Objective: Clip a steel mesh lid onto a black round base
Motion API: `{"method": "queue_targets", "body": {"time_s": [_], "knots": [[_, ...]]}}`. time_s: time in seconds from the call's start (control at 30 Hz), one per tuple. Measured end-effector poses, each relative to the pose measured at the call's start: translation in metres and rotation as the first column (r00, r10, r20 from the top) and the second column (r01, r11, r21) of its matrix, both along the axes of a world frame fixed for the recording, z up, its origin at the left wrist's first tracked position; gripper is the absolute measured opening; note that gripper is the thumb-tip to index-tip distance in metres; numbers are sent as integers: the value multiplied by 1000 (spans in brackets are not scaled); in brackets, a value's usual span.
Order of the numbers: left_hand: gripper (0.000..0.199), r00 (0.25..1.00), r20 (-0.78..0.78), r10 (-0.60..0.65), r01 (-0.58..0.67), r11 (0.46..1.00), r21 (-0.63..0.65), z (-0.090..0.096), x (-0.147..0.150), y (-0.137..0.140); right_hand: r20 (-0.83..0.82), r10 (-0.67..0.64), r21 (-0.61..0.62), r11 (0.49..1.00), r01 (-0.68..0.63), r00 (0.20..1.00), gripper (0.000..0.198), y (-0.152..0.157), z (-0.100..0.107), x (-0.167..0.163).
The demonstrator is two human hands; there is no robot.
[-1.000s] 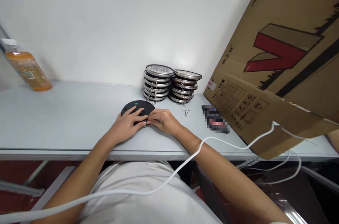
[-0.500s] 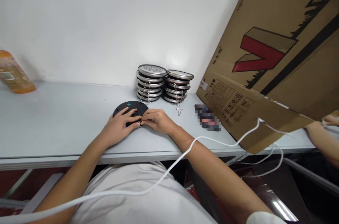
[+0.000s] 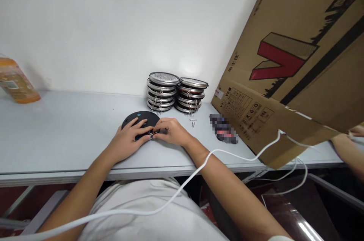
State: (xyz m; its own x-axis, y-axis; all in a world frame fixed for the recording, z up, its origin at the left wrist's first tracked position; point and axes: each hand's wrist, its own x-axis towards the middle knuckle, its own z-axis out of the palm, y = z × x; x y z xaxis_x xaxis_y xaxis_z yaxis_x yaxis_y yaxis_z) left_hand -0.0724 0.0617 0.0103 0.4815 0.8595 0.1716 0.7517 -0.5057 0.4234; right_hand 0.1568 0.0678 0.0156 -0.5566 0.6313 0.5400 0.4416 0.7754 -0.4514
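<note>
A flat black round disc [image 3: 142, 115] with a small teal mark lies near the front of the table, partly covered by my hands. My left hand [image 3: 129, 136] grips it, fingers across the top and thumb at the near rim. At its right near edge, my right hand [image 3: 172, 131] pinches a small binder clip [image 3: 153, 133] with wire handles, close to my left fingertips. The fingers hide much of the clip, so I cannot tell how far it sits over the rim. Two loose clips [image 3: 193, 123] lie farther right on the table.
Against the wall stand a left stack [image 3: 164, 78] and a right stack [image 3: 194, 83] of silver-rimmed discs with clips. A large cardboard box [image 3: 256, 119] leans at right beside a blurred dark item [image 3: 224, 129]. A white cable [image 3: 170, 193] crosses my right arm. An orange bottle [image 3: 18, 81] stands left. Another person's arm [image 3: 348, 153] shows far right.
My right fingers have shifted slightly at the disc's rim, and more of the clip's wire handles shows between my hands. The view has tilted slightly; the disc stays in place.
</note>
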Motion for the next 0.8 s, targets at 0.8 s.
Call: {"method": "queue_targets", "body": {"time_s": [0.8], "knots": [[41,1000,16,0,0,1000,-22,5,1,-3,-28,-52,-93,994,49,998,14,0,2,1]]}}
